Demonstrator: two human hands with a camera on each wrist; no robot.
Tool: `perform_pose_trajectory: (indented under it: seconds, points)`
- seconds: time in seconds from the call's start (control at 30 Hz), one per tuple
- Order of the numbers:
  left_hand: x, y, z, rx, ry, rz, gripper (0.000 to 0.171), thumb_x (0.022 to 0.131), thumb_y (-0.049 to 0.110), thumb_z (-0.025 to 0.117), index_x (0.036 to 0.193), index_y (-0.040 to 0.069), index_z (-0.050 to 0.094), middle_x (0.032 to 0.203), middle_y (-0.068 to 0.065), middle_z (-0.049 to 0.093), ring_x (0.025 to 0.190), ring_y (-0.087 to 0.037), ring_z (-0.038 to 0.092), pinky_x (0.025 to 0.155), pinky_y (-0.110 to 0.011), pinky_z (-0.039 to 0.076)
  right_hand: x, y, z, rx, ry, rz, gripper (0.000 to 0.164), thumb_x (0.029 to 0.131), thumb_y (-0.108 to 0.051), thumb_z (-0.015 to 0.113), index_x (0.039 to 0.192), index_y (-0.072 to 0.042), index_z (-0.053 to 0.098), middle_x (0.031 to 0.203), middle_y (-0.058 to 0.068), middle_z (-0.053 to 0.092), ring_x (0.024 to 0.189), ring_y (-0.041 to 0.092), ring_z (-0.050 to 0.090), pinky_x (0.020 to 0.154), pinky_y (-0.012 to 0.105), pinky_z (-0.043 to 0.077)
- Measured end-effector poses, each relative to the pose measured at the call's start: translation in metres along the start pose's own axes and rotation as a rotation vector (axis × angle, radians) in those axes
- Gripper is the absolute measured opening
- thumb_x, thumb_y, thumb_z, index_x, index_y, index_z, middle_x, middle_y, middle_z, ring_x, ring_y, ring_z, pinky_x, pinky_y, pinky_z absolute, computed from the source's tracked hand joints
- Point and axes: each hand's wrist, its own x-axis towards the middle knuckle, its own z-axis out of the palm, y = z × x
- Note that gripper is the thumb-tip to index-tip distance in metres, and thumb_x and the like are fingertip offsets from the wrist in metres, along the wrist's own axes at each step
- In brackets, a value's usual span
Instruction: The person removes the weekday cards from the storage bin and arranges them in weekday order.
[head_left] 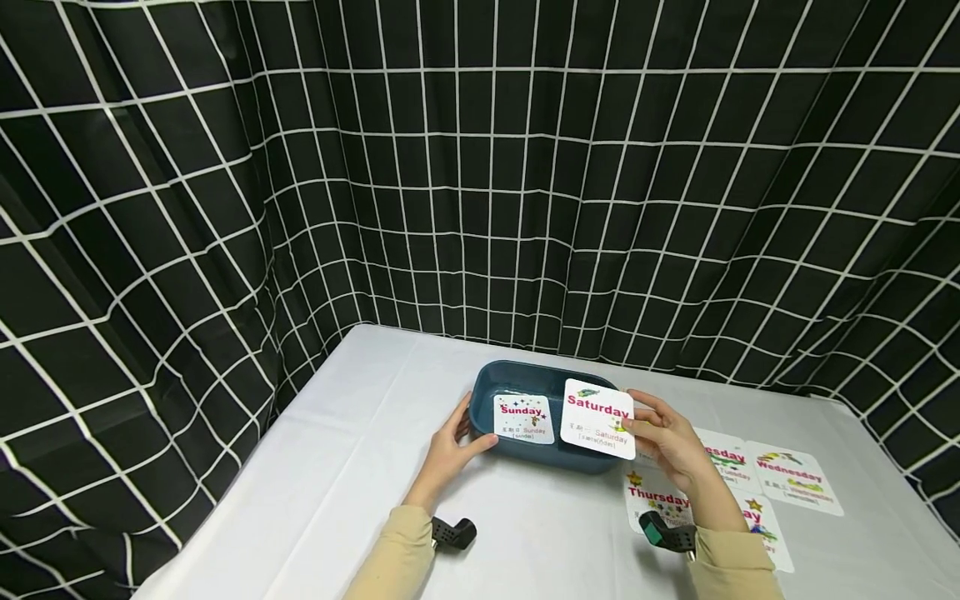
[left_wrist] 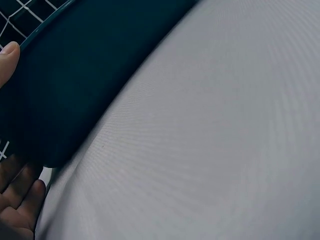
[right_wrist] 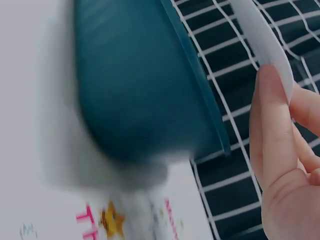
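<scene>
A dark blue oblong plastic bin [head_left: 517, 454] stands on the white tabletop. At its left end, my left hand [head_left: 447, 454] grips it, the thumb at the front rim and fingers around the side. In the left wrist view, that thumb [left_wrist: 9, 62] touches the rim. A white card reading "Sunday" [head_left: 523, 419] lies in the bin's left part. Above the right part, my right hand [head_left: 666, 437] pinches a "Saturday" card [head_left: 588, 417] by its right edge. The right wrist view shows this card edge-on between thumb and fingers.
Right of the bin, several day cards lie on the table: Thursday [head_left: 652, 492], Tuesday [head_left: 726, 454], Wednesday [head_left: 798, 482] and others partly covered by the right arm. A black curtain [head_left: 480, 208] with white grid lines hangs behind the white-covered table [head_left: 322, 492].
</scene>
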Motion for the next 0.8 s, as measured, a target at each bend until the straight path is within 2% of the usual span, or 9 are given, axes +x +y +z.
perform_pose_trajectory:
  seconds: [0.2,0.33,0.5,0.7,0.8]
  points:
    - [0.005,-0.025,0.002,0.069,0.014,-0.017,0.085,0.079,0.030,0.075,0.146,0.006,0.029,0.132,-0.021,0.047,0.120,-0.031,0.047,0.100,-0.040,0.039,-0.011,0.011,-0.036,0.117,0.008,-0.016,0.051,0.085,0.005,0.062,0.129,-0.016,0.047,0.099,0.001,0.060,0.084,0.014,0.063,0.071,0.025,0.055]
    - [0.006,-0.029,0.000,0.040,0.021,-0.036,0.086,0.077,0.031,0.077,0.146,0.011,0.030,0.134,-0.018,0.047,0.121,-0.028,0.046,0.102,-0.039,0.037,-0.021,0.018,-0.065,0.230,0.030,0.018,0.044,0.086,0.007,0.059,0.115,-0.026,0.057,0.098,0.000,0.061,0.084,0.015,0.064,0.070,0.024,0.055]
    - [0.005,-0.030,0.000,0.037,0.019,-0.046,0.085,0.077,0.028,0.077,0.146,0.012,0.031,0.134,-0.019,0.047,0.121,-0.029,0.046,0.102,-0.038,0.036,-0.039,0.025,-0.097,0.291,0.135,0.092,0.039,0.087,0.004,0.060,0.102,-0.033,0.064,0.093,-0.005,0.063,0.077,0.014,0.065,0.058,0.021,0.054]
    - [0.005,-0.027,-0.002,0.049,0.016,-0.058,0.086,0.077,0.030,0.077,0.146,0.012,0.030,0.135,-0.018,0.046,0.122,-0.027,0.045,0.102,-0.036,0.036,-0.064,0.033,-0.135,0.327,0.208,0.132,0.038,0.089,0.001,0.059,0.093,-0.035,0.071,0.088,-0.007,0.065,0.075,0.010,0.062,0.061,0.021,0.054]
    - [0.004,-0.016,-0.002,0.033,0.006,-0.049,0.083,0.078,0.022,0.076,0.145,0.005,0.029,0.134,-0.023,0.045,0.123,-0.033,0.043,0.103,-0.042,0.035,-0.076,0.036,-0.153,0.333,0.268,0.149,0.037,0.087,0.001,0.062,0.087,-0.035,0.071,0.084,-0.008,0.066,0.073,0.010,0.062,0.060,0.022,0.054]
